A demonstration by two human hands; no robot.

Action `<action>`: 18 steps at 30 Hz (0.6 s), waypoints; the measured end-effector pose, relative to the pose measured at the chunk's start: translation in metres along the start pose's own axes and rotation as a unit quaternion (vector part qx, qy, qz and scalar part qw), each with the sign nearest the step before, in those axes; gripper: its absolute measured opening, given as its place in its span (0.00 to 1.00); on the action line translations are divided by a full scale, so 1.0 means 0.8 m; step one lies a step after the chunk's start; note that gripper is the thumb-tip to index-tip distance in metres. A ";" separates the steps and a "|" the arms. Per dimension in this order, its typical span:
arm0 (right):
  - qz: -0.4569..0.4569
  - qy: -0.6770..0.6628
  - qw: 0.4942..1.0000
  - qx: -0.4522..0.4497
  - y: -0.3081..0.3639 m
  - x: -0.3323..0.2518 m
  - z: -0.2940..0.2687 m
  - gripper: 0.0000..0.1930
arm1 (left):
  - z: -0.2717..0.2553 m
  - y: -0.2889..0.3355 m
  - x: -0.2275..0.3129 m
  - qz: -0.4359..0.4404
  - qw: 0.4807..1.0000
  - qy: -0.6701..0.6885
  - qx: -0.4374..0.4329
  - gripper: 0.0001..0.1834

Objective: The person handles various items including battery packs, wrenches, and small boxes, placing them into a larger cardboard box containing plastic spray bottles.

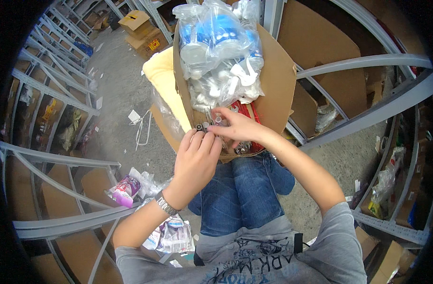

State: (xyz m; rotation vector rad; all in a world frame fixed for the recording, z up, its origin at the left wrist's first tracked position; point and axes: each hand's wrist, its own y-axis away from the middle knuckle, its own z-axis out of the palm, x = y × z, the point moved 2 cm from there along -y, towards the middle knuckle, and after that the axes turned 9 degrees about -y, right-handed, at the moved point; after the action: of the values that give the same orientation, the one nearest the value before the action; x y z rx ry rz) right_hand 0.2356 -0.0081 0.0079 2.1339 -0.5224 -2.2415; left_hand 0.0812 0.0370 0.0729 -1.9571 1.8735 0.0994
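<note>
Head view: right grip (241,128) half-spread around cylinders (218,120).

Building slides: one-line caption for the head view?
Left hand and right hand at small cylindrical pieces in an open cardboard box, bagged blue-and-white items beyond.

Open cardboard box (279,78) | far end: bagged blue items (222,32) | middle: bagged white pieces (245,75) | near end: metal tubes (206,125)

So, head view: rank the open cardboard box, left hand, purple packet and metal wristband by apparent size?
1. Open cardboard box
2. Left hand
3. Purple packet
4. Metal wristband

Apparent size only; the packet looks farther from the camera.
</note>
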 end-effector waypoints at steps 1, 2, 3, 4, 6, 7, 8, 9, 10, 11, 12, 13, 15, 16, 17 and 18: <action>0.018 -0.041 0.999 0.006 -0.001 0.008 -0.003 0.38 | 0.003 -0.005 0.001 0.000 0.998 -0.047 -0.037 0.17; 0.024 -0.036 0.999 0.003 -0.002 0.015 -0.005 0.34 | 0.005 -0.012 0.003 0.000 0.993 -0.093 -0.074 0.18; 0.021 -0.043 0.999 0.001 -0.003 0.022 -0.009 0.34 | 0.007 -0.017 0.007 0.000 0.984 -0.140 -0.110 0.18; 0.017 -0.053 0.998 -0.004 -0.004 0.023 -0.009 0.33 | 0.005 -0.022 0.011 0.002 0.976 -0.181 -0.122 0.19; 0.017 -0.064 0.998 0.001 -0.003 0.028 -0.012 0.33 | -0.001 -0.030 0.019 0.008 0.954 -0.263 -0.144 0.19; 0.022 -0.065 0.998 0.010 0.001 0.027 -0.013 0.32 | -0.001 -0.031 0.023 0.013 0.954 -0.262 -0.143 0.20; 0.027 -0.066 0.997 0.020 0.004 0.027 -0.014 0.32 | 0.001 -0.032 0.027 0.018 0.954 -0.262 -0.143 0.20; 0.028 -0.082 0.996 0.011 0.004 0.029 -0.014 0.32 | 0.003 -0.032 0.030 0.023 0.954 -0.261 -0.142 0.20; 0.030 -0.098 0.995 0.003 0.005 0.031 -0.016 0.32 | 0.008 -0.034 0.032 0.002 0.961 -0.213 -0.175 0.22; 0.031 -0.113 0.993 -0.005 0.005 0.033 -0.018 0.31 | 0.010 -0.036 0.031 -0.003 0.966 -0.177 -0.188 0.23; 0.029 -0.113 0.993 0.004 0.006 0.036 -0.021 0.31 | 0.012 -0.038 0.027 -0.008 0.970 -0.139 -0.201 0.25; 0.026 -0.113 0.993 0.012 0.006 0.038 -0.023 0.31 | 0.015 -0.039 0.024 -0.013 0.971 -0.102 -0.214 0.27; 0.013 -0.107 0.994 0.024 0.006 0.043 -0.028 0.31 | 0.022 -0.045 0.022 -0.068 0.973 -0.006 -0.221 0.30; 0.003 -0.101 0.994 0.027 0.005 0.045 -0.031 0.31 | 0.027 -0.047 0.020 -0.096 0.969 0.042 -0.224 0.31; -0.008 -0.096 0.995 0.028 0.004 0.044 -0.032 0.31 | 0.035 -0.048 0.016 -0.113 0.972 0.049 -0.201 0.33; 0.020 -0.078 0.997 0.004 0.002 0.043 -0.033 0.31 | 0.046 -0.049 0.012 -0.129 0.974 0.057 -0.176 0.34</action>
State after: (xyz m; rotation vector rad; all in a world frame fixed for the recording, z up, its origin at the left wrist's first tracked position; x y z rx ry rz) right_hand 0.2582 -0.0237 -0.0258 1.9436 -0.5727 -2.4020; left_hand 0.1289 0.0405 0.0462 -2.4788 1.7431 0.2630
